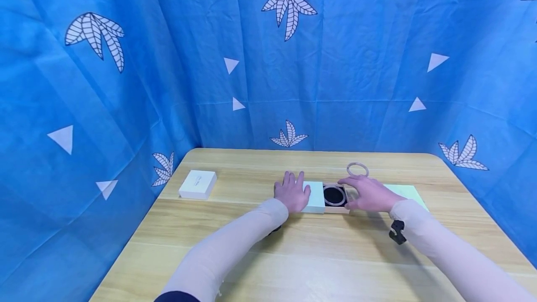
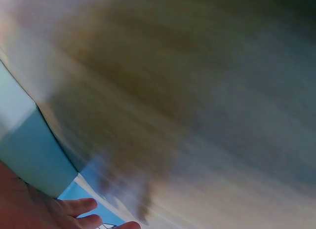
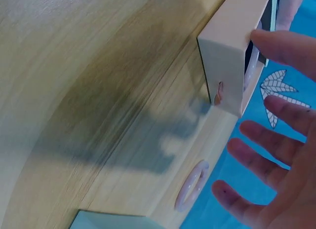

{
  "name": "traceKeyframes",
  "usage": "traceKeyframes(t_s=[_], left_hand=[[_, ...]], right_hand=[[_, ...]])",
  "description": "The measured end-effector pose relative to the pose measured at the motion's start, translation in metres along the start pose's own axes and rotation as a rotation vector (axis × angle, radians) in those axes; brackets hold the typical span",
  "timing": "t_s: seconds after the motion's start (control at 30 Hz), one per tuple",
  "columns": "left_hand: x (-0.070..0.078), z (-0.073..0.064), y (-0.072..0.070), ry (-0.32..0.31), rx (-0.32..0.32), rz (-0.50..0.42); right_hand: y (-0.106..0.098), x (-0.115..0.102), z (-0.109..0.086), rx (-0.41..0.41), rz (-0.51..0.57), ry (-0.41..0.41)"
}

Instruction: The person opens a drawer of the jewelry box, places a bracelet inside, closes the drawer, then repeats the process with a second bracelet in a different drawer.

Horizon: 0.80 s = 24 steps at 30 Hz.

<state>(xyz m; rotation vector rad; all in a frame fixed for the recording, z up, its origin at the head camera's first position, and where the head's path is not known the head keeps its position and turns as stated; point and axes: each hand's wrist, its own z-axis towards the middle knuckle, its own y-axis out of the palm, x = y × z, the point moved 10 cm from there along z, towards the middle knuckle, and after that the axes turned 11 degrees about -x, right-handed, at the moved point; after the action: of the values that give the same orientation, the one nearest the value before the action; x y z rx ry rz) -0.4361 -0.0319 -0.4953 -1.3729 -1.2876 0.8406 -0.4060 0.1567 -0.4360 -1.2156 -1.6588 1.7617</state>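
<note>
A mint-green sliding box (image 1: 313, 197) lies on the table with its pale pink drawer (image 1: 337, 209) pulled partly out to the right. Inside the drawer, a pale lilac bangle (image 1: 334, 204) rests on black lining. My left hand (image 1: 292, 193) rests on the left end of the box, fingers straight. Over the drawer's right end is my right hand (image 1: 369, 193), fingers spread. In the right wrist view its thumb (image 3: 281, 47) is at the drawer's rim; whether it touches cannot be told. A second pale bangle (image 1: 358, 169) lies on the table behind the right hand.
A white box (image 1: 198, 184) stands at the table's left side. A flat mint-green piece (image 1: 408, 194), partly hidden by the right hand, lies at the right. Blue patterned curtains (image 1: 268, 78) hang behind and beside the wooden table (image 1: 310, 255).
</note>
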Motion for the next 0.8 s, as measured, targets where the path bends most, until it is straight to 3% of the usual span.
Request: traceKeyframes(t_s=[0.8], left_hand=[[0.0006,-0.0021,-0.0008,-0.005,-0.004,-0.005]], right_hand=[[0.0058,0.0074,-0.0038,-0.061,0.106,-0.055]])
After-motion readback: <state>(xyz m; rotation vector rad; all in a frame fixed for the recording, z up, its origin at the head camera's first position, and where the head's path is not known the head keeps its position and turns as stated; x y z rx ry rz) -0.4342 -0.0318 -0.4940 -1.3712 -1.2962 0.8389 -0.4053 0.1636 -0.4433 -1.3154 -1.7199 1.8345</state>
